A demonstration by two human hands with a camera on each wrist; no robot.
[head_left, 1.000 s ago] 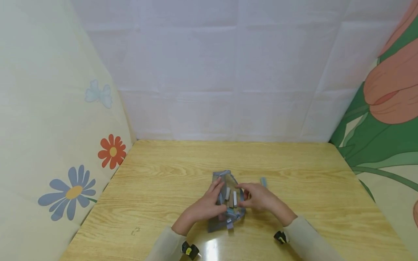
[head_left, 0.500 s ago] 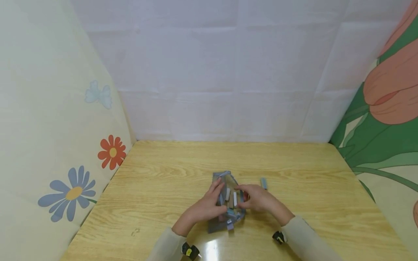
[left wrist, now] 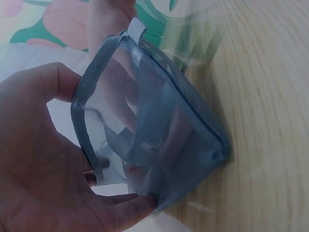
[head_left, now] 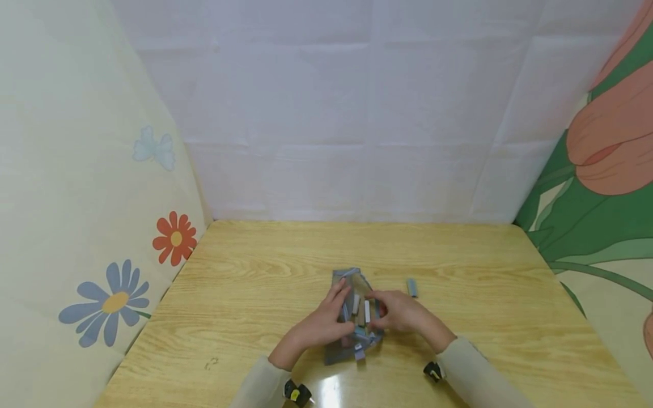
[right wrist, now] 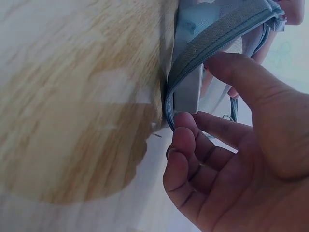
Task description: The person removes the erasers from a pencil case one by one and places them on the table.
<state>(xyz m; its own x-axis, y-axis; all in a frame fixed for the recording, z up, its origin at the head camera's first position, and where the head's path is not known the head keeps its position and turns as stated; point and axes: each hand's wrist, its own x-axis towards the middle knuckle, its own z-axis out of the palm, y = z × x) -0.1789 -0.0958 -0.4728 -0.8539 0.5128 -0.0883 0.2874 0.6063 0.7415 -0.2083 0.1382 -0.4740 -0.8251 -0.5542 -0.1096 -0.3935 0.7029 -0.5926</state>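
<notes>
A grey-blue mesh zip pouch (head_left: 334,354) lies on the table, its zipper open and several small blocks inside. My left hand (head_left: 323,323) holds it from the left; the left wrist view shows the thumb and fingers round its grey border. My right hand (head_left: 400,310) is at the right side of the opening, the thumb and a fingertip at the two ends of a white block (head_left: 367,311). In the right wrist view that pale block (right wrist: 189,92) stands against the zipper edge (right wrist: 212,41), the other fingers curled. Beside it lie a tan block (head_left: 361,313) and another whitish block (head_left: 356,304).
A light blue block (head_left: 412,287) lies on the wood-grain table (head_left: 255,255), beyond my right hand. A small lilac tab (head_left: 359,354) sticks out at the pouch's near end. A white sheet (head_left: 326,113) hangs behind the table, with flower-printed cloths at both sides.
My right hand has shifted slightly left and toward me, so more of the loose blue block shows. The left hand and the pouch have stayed nearly in place.
</notes>
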